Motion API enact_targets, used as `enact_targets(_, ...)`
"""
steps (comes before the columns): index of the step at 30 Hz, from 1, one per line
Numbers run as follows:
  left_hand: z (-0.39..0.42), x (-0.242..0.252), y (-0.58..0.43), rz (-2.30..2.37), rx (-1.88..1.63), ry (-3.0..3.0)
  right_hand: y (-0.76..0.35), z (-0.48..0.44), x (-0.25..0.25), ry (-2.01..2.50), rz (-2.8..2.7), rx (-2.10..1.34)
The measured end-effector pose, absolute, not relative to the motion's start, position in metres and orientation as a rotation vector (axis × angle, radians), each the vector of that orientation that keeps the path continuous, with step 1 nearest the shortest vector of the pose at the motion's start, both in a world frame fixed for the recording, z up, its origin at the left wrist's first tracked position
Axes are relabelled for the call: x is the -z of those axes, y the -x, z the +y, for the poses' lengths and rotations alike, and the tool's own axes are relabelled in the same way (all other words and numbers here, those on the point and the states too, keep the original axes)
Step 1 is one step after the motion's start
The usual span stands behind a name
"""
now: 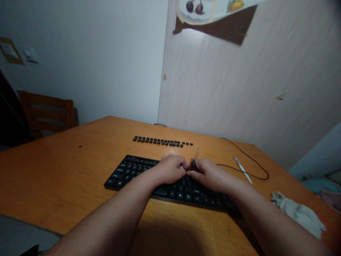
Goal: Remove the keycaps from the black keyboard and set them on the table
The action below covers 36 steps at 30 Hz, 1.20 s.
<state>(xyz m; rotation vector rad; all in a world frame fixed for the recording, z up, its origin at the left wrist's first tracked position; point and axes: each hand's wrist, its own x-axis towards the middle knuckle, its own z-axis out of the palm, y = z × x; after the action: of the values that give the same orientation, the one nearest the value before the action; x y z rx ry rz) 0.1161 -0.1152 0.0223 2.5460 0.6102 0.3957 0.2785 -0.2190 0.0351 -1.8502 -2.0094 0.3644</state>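
Note:
A black keyboard (125, 174) lies on the wooden table, its right part largely under my hands. My left hand (173, 169) rests over its upper middle, fingers curled and closed together; whatever they pinch is hidden. Close beside it, my right hand (206, 174) is closed on a slim tool (197, 154) whose narrow, see-through or wire-like end points up; its lower end is dark and partly covered by the fingers. Both hands' fingertips meet over the keys. Beyond the keyboard, loose black keycaps (158, 141) sit in two neat rows.
A black cable (249, 151) loops across the right side of the table (80, 177). A white-handled brush (243, 170) lies by it, with a crumpled pale cloth (297, 211) nearer the right edge. A wooden chair (49, 112) stands beyond the left edge; walls rise behind.

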Motion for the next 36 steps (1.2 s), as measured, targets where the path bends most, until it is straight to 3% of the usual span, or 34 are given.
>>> enact_targets(5,-0.114,-0.019,-0.117,0.58,-0.421,-2.527,-0.281,-0.216,-0.032,1.8,-1.939,-0.46)
enact_targets(11,-0.112,-0.017,-0.118,0.58,-0.4,-2.516,-0.291,-0.217,-0.037,1.737,-1.628,-0.873)
enact_targets(16,-0.111,-0.016,-0.118,0.584,-0.414,-2.463,-0.295,-0.218,-0.047,1.689,-1.536,-0.935)
enact_targets(32,-0.118,-0.023,-0.123,0.446,-0.582,-1.704,-0.273,-0.214,-0.04,1.526,-1.704,-0.275)
enact_targets(36,-0.118,-0.023,-0.124,0.51,-0.649,-1.637,-0.269,-0.212,-0.035,1.482,-1.682,-0.262)
